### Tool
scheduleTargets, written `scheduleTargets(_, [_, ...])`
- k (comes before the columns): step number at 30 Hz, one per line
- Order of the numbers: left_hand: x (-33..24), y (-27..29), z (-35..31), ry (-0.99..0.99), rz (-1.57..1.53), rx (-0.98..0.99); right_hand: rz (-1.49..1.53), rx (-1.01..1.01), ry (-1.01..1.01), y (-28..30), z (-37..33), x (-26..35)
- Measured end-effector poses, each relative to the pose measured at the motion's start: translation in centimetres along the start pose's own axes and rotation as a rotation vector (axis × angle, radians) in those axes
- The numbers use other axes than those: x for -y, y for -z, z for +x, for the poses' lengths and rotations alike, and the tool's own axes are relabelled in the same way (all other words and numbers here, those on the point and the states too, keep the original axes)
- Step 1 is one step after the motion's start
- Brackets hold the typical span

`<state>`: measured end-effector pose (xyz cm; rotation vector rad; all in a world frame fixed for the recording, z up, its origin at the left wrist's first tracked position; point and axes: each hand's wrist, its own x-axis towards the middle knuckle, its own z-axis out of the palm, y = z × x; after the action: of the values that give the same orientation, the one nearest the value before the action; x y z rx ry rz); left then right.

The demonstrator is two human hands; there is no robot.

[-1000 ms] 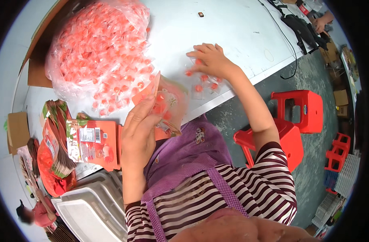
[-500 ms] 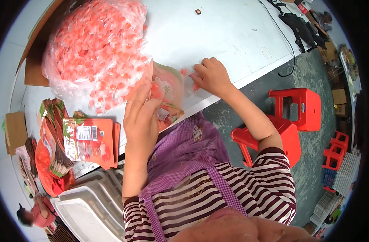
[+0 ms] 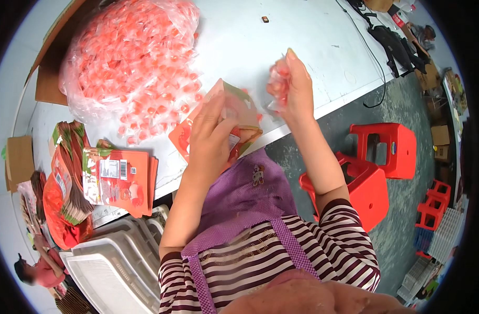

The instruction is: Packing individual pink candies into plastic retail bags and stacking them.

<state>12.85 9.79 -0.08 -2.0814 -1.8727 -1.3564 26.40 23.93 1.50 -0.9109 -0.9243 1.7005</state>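
My left hand (image 3: 208,133) grips a red and green printed pouch (image 3: 245,111) at the table's near edge, its fingers lying across the front. The pouch is tilted, and its inside cannot be made out. To its right, my right hand (image 3: 301,94) is closed around a cluster of small red candies in clear wrappers (image 3: 278,86), thumb pointing away from me. A few loose candies lie beside the pouch, partly hidden by it. Left of my hands, a big heap of the same wrapped candies (image 3: 129,68) spills out of a clear plastic bag onto the white table.
A stack of flat pouches (image 3: 121,178) lies at the table's left edge, beside a red bag of more pouches (image 3: 66,199). White plastic trays (image 3: 108,272) stand below. Red stools (image 3: 388,149) are on the floor at right. A person (image 3: 46,261) is at far left.
My right hand has come up from the tabletop next to the pouch and turned, now showing a handful of wrapped candies. My left hand and the pouch have shifted right.
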Motion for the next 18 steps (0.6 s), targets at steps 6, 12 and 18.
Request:
scheduleTargets(6, [0.1, -1.4, 0.7, -0.035, -0.046, -0.068, 0.007, 0.163, 0.026, -3.6, -1.4, -0.8])
scheduleTargets(12, [-0.4, -1.3, 1.3, 0.026, -0.136, -0.101, -0.247, 0.332, 0.079, -2.1, -1.7, -2.8])
scheduleTargets(18, [-0.2, -0.2, 1.0, 0.120, -0.168, -0.129, -0.333, 0.446, 0.710, -2.1, -2.8, -3.7])
